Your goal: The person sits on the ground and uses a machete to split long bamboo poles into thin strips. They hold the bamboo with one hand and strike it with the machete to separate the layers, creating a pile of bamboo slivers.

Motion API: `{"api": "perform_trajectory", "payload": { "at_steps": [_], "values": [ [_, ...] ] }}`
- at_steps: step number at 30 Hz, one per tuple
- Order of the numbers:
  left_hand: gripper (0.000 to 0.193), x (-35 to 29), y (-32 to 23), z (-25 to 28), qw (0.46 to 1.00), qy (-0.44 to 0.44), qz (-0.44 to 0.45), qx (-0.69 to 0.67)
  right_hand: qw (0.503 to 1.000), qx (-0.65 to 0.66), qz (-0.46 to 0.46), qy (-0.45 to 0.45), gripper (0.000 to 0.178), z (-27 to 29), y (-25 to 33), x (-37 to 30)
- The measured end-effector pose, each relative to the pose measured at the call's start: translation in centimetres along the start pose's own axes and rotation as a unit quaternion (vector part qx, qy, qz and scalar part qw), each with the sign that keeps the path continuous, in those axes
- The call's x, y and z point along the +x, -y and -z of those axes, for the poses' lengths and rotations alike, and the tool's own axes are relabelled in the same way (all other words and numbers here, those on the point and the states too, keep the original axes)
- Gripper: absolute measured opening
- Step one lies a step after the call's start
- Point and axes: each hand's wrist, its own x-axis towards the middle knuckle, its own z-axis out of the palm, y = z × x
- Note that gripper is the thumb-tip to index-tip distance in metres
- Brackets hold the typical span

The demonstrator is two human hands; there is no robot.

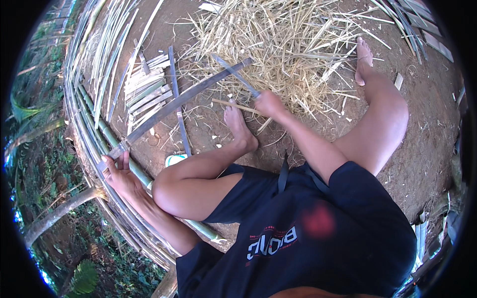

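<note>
From where I stood, the person's left hand (121, 179) had the near end of a long dark strip (171, 107) pinched between thumb and partly curled fingers. The strip slanted up and away over the ground, its far end by the pile of shavings (268, 44). The right hand (271, 105) was closed around a knife (238, 77), whose blade crossed the strip near that far end; whether the two touched, I couldn't tell. Doing this well, I judged, called for a firm left grip so the long strip wouldn't twist, a steady, shallow blade angle, and strokes pointed clear of the bare left foot (238, 126) just below.
</note>
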Motion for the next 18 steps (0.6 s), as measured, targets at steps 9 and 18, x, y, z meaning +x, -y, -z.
{"api": "perform_trajectory", "payload": {
  "at_steps": [9,18],
  "values": [
    [0.042,0.6,0.1,0.0,1.0,-0.01,0.006,-0.024,0.997,-0.051,0.037,0.042,0.018,0.7,1.9,-1.9],
    [0.036,2.2,1.8,1.1,0.945,-0.015,-0.15,0.29,0.999,-0.014,0.029,0.02,0.027,-0.3,0.6,-1.3]
  ]
}}
